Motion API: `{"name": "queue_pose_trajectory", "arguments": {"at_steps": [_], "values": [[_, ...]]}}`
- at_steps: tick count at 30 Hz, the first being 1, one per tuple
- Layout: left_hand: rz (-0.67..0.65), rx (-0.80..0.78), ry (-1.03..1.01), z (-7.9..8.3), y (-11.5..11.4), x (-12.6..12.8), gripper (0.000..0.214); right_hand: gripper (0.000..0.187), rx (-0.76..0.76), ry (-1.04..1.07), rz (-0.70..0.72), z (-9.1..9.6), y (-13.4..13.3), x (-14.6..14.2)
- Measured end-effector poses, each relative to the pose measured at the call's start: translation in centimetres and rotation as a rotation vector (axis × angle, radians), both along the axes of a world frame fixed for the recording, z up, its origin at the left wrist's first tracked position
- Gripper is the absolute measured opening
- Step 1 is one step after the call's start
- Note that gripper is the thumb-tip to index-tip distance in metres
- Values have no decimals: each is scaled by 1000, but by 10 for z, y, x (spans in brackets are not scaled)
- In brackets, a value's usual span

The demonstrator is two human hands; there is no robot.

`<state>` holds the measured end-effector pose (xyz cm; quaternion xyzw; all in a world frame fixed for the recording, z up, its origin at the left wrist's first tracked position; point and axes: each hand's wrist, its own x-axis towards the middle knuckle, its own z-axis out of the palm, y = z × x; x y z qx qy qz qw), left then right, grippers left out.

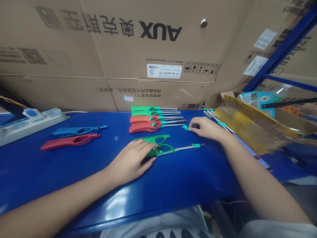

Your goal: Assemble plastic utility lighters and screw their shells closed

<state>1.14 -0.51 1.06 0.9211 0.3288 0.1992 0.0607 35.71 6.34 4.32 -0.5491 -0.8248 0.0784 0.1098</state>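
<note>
From my end of the feed, the nearest things are pale grey clothing (158,224) and the glossy blue tabletop (148,198). Just beyond, the left hand (133,159) curls over the handle of a long-nosed green lighter (183,148), thumb on the near side and fingers on top, with the metal tube and its green collar (196,145) pointing right. A green half-shell (148,138) lies along the far side of that handle, partly under the fingers (I cannot tell whether the two parts are joined there).

A little farther off, the right hand (201,127) seems to pinch a small green plastic piece (185,127) between thumb and fingertips, near the tube tips of the laid-out lighters (143,127) in green, orange and red. I judge the step in hand to be putting the green lighter together, its body steadied while the small part is handled. The next move, to my mind, calls for a firm left hold and careful lining-up of that piece.

Off to the left I see tiny metal pins (116,138), then a red handle (70,142) and a blue handle (76,131). Metal tubes (223,124) lie beside a yellow-taped cardboard tray (250,125); an AUX carton (111,56) stands behind everything.
</note>
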Motion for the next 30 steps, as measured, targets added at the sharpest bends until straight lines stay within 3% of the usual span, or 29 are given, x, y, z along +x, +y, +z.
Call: {"name": "queue_pose_trajectory", "arguments": {"at_steps": [6,14,19,22,26,30], "values": [[7,-81,-53,-2,-3,1,31,19,-138,83,120,7,-17,-19],[-19,-188,-148,0,-6,5,32,17,-68,127,276,-4,-19,-35],[-6,-246,-159,2,-7,7,28,18,-148,310,281,-3,-30,-48],[3,-263,-148,3,-8,7,27,15,-178,362,382,-1,-41,-61],[12,-276,-131,5,-10,7,27,9,-163,318,504,-4,-49,-74],[16,-297,-117,4,-10,7,27,7,-148,220,511,-9,-51,-76]]}}
